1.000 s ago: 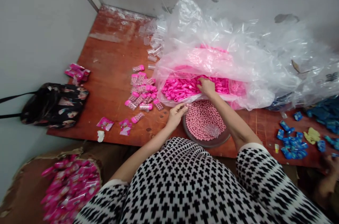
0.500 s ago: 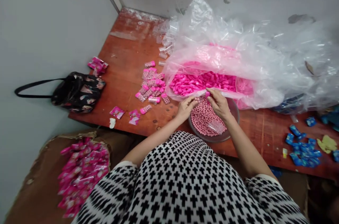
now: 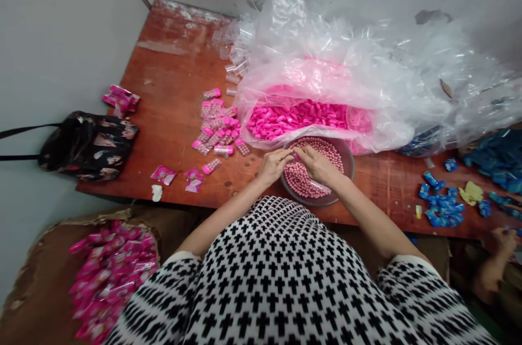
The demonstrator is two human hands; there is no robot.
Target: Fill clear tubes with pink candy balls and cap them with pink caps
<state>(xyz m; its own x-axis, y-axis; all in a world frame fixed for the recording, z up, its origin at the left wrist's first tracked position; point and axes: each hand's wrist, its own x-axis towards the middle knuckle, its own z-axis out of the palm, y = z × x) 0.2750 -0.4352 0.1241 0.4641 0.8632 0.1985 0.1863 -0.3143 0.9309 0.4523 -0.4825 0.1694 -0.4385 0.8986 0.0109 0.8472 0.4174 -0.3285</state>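
My left hand and my right hand meet over a round bowl full of small pink candies. Both hands are closed, pinching a small tube with a pink cap between them; the tube is mostly hidden by my fingers. Behind the bowl lies a clear plastic bag holding many bright pink caps. To the left of the bowl sits a cluster of filled tubes with pink caps on the wooden table.
Empty clear tubes lie at the back. Pink sachets and a dark printed bag sit at the left edge. Blue wrappers lie at the right, near another person's hand. A box of pink packets stands below.
My right hand left the bag of pink caps with a cap and came back over the bowl. Both hands have now joined together there.
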